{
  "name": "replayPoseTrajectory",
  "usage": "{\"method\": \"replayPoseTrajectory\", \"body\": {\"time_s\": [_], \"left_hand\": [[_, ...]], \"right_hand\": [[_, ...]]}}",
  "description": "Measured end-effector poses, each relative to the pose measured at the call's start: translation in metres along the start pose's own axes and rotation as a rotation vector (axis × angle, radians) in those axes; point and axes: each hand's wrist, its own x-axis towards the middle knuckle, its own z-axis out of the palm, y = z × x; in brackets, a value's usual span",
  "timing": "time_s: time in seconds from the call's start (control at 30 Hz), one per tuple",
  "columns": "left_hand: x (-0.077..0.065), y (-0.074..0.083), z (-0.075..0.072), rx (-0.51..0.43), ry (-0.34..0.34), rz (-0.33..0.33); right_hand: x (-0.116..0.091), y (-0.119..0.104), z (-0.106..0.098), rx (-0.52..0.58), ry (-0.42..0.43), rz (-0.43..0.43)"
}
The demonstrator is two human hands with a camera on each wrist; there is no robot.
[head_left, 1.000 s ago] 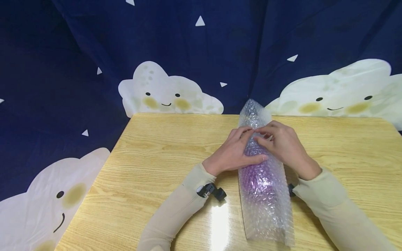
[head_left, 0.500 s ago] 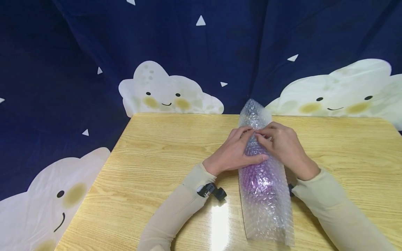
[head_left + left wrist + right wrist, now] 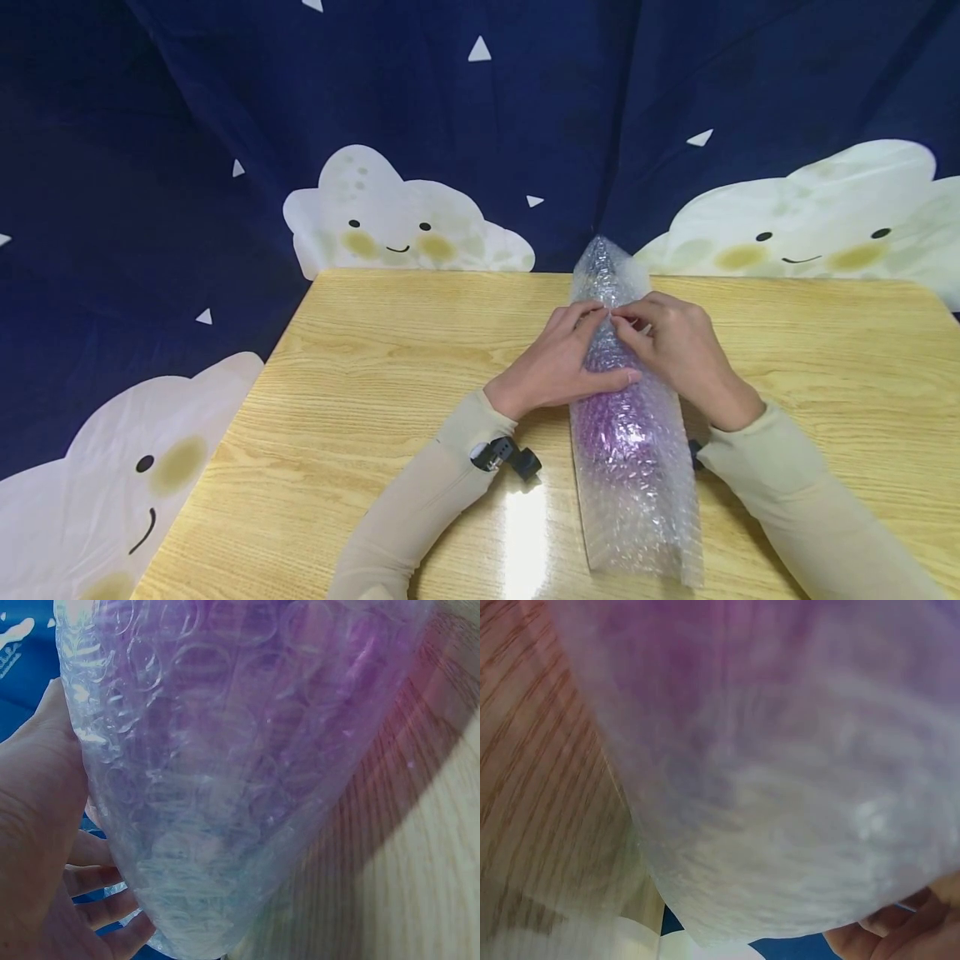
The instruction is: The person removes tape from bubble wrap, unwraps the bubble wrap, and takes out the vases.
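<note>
A long bundle of clear bubble wrap with something purple showing through lies lengthwise on the wooden table, narrowing to a point at its far end. My left hand rests on its left side, thumb stretched across the wrap and fingers fairly straight over the top; in the left wrist view the left fingers lie along the bundle's edge. From the right, my right hand brings thumb and index finger together in a pinch at the wrap's upper middle, close to the left fingertips. Exactly what the pinch holds I cannot tell.
The wooden table extends to both sides of the bundle. Behind it hangs a dark blue cloth printed with white clouds and triangles. A black wrist camera is attached at the left sleeve, near the tabletop.
The right thumb and index finger have drawn slightly closer together and shifted a touch to the right. The left hand and the bundle have stayed in place.
</note>
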Motion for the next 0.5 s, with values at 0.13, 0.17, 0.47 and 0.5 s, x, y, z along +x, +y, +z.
{"method": "replayPoseTrajectory", "body": {"time_s": [0.13,0.17,0.47,0.5], "left_hand": [[0.0007,-0.0002,-0.0012,0.004,0.001,-0.001],[0.0009,-0.0003,-0.0014,0.005,0.003,0.000],[0.0004,-0.0001,-0.0017,-0.009,-0.008,-0.008],[0.0002,0.0000,-0.0016,-0.011,-0.012,-0.010]], "right_hand": [[0.0013,0.0003,-0.0001,0.000,0.006,0.003],[0.0016,0.0004,-0.0002,0.003,0.008,0.004],[0.0017,0.0005,-0.0029,0.023,0.040,0.005],[0.0016,0.0005,-0.0035,0.025,0.042,0.008]]}}
